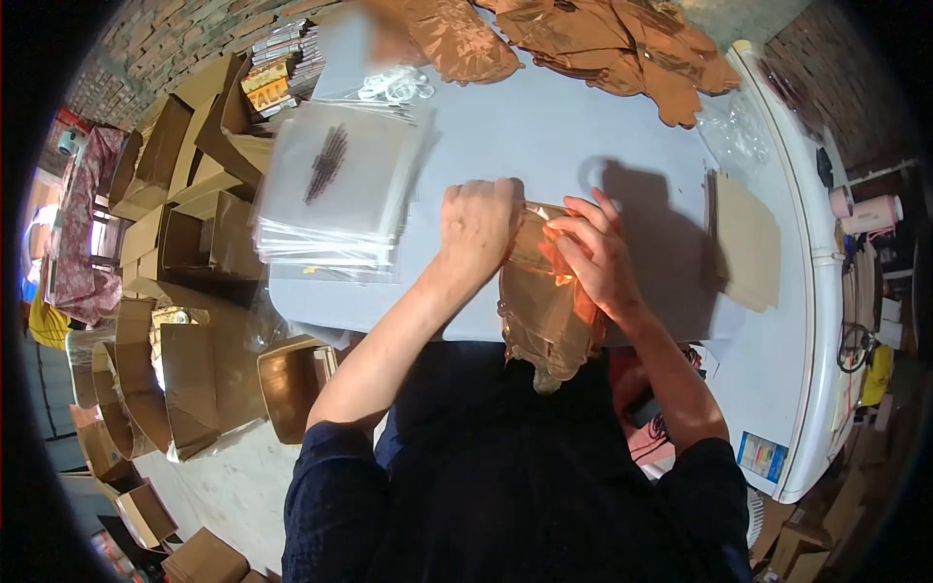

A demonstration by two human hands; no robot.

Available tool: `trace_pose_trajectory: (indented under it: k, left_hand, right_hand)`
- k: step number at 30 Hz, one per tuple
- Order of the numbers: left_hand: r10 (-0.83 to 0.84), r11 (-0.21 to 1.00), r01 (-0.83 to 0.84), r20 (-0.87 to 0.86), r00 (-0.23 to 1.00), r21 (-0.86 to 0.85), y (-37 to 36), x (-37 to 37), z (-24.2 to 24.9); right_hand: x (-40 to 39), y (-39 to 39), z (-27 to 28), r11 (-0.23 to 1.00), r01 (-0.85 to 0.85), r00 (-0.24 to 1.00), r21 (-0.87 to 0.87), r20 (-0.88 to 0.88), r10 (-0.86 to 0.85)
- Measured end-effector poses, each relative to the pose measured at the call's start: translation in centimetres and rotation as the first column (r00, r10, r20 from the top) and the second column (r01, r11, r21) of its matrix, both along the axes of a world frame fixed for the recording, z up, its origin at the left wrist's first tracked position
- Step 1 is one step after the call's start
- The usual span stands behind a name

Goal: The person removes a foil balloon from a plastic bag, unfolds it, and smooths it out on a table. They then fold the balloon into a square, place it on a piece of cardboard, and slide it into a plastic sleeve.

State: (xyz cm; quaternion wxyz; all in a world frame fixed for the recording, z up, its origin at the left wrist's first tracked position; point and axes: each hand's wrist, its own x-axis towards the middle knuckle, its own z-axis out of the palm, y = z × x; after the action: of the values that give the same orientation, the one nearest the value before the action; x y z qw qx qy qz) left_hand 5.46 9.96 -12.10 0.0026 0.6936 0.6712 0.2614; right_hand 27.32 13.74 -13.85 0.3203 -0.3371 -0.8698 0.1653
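Observation:
A flat, shiny copper-coloured foil balloon [546, 291] hangs over the table's front edge, its lower end near my body. My left hand [480, 225] is closed at its upper left corner, fingers curled around the foil. On the upper right side, my right hand [599, 255] pinches a fold of the foil between thumb and fingers. The foil is creased and catches bright light between the two hands. More copper foil balloons [593, 44] lie in a heap at the table's far edge.
Clear plastic bags [340, 185] are stacked at the left of the grey table [466, 126], with white ribbon coils [397, 85] behind. Brown cardboard sheets [746, 238] and a clear wrapper [739, 131] lie at right. Open cardboard boxes [209, 360] crowd the left floor.

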Motion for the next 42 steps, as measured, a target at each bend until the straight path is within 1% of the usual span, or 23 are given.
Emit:
trace_pose_trajectory:
  k: [2, 5, 7, 8, 11, 13, 16, 19, 22, 25, 28, 31, 34, 37, 40, 42]
  left_hand:
    - [-0.029, 0.995, 0.035, -0.061, 0.998, 0.091, -0.4, -0.1, -0.1]
    - [-0.162, 0.968, 0.166, -0.038, 0.986, 0.186, -0.7, -0.6, -0.1]
    - [-0.256, 0.942, 0.27, -0.094, 0.962, 0.201, -0.6, -0.3, -0.6]
    - [-0.302, 0.924, 0.322, -0.124, 0.945, 0.207, -0.5, -0.2, -0.9]
    - [-0.321, 0.94, 0.333, -0.139, 0.937, 0.076, -0.8, 0.2, -2.5]
    - [-0.327, 0.94, 0.337, -0.153, 0.933, 0.05, -0.8, 0.0, -2.4]
    - [-0.323, 0.943, 0.331, -0.173, 0.931, 0.023, -0.9, -0.1, -2.3]
    - [-0.318, 0.947, 0.322, -0.183, 0.93, -0.007, -1.0, 0.1, -2.2]
    - [-0.317, 0.948, 0.317, -0.181, 0.931, -0.027, -1.0, 0.1, -2.1]
    - [-0.322, 0.947, 0.318, -0.175, 0.93, -0.051, -0.9, 0.1, -2.1]
    - [-0.328, 0.945, 0.322, -0.167, 0.93, -0.058, -0.9, 0.1, -1.9]
    - [-0.326, 0.945, 0.322, -0.168, 0.93, -0.052, -1.0, 0.1, -2.0]
    - [-0.317, 0.948, 0.314, -0.173, 0.933, -0.046, -1.4, 0.3, -1.9]
    - [-0.297, 0.954, 0.3, -0.182, 0.937, -0.014, -1.6, 0.7, -2.0]
    - [-0.275, 0.959, 0.282, -0.174, 0.946, 0.016, -1.6, 1.3, -1.9]
    - [-0.261, 0.963, 0.268, -0.136, 0.956, 0.038, -1.7, 1.5, -1.6]
  right_hand:
    - [0.0, 0.1, -0.2, 1.0, -0.003, 1.0, 0.009, -0.002, 0.003]
    - [0.0, 0.3, -0.6, 1.0, -0.007, 1.0, 0.017, -0.007, 0.007]
    - [0.0, 0.2, -0.4, 0.999, -0.006, 1.0, 0.032, 0.005, 0.006]
    - [0.0, 0.2, -0.4, 1.0, -0.006, 1.0, 0.012, 0.001, 0.006]
    - [0.3, 0.5, -0.6, 0.999, -0.008, 1.0, -0.046, -0.031, 0.007]
    - [0.5, 1.1, -1.0, 0.996, -0.015, 0.997, -0.083, -0.075, 0.009]
    - [1.2, 1.7, -0.4, 0.987, -0.066, 0.995, -0.145, -0.085, 0.054]
    - [1.8, 2.1, -0.4, 0.931, -0.142, 0.966, -0.336, -0.251, 0.056]
    - [2.8, 2.7, 0.8, 0.914, -0.192, 0.945, -0.358, -0.318, 0.074]
    - [4.5, 1.9, 2.9, 0.95, -0.127, 0.976, -0.285, -0.206, 0.068]
    - [6.9, -0.5, 1.8, 0.989, -0.071, 0.997, -0.133, -0.027, 0.068]
    - [8.6, -3.7, 2.0, 0.981, -0.183, 0.98, -0.069, 0.06, 0.187]
    - [9.5, -6.6, 3.1, 0.983, -0.185, 0.972, -0.007, 0.144, 0.184]
    - [9.8, -8.8, 4.4, 0.982, -0.191, 0.929, 0.014, 0.326, 0.176]
    - [9.2, -9.6, 1.8, 0.966, -0.207, 0.948, 0.156, 0.277, 0.158]
    - [9.1, -9.7, 0.8, 0.962, -0.195, 0.956, 0.189, 0.254, 0.144]
